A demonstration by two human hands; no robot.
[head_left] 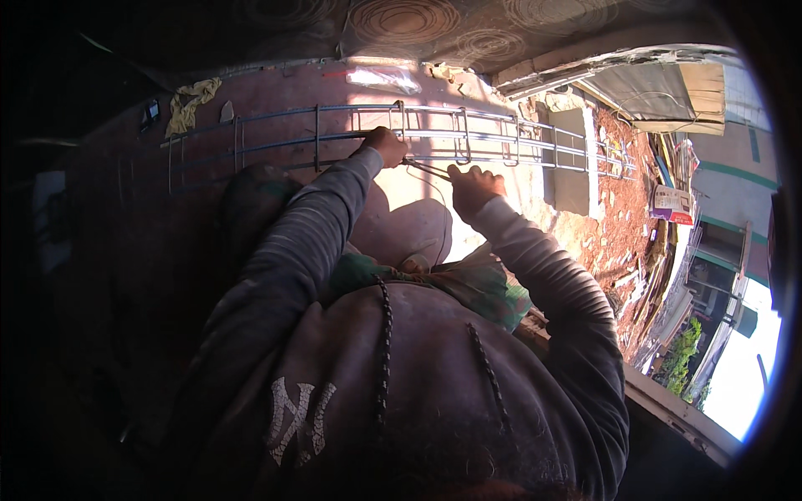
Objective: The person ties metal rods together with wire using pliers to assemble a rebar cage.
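Note:
A long cage of steel rebar (288,144) stretches from left to right in front of me, its bars joined by square stirrups (317,138). My left hand (386,148) is closed at the cage's near side, against a bar by one stirrup. In my right hand (478,190) are the handles of slim metal pincers (430,169), shut in the fist. Their jaws meet the near bar just right of my left hand. A thin wire (436,190) curves down below the jaws. Whether the jaws grip wire is too small to tell.
A grey block (571,163) stands under the cage's right part, beside reddish soil (616,225). A yellow cloth (190,107) lies at the far left, clear plastic (384,79) beyond the cage. A patterned dark sheet (401,21) hangs at the far side. My knee (399,230) is close below.

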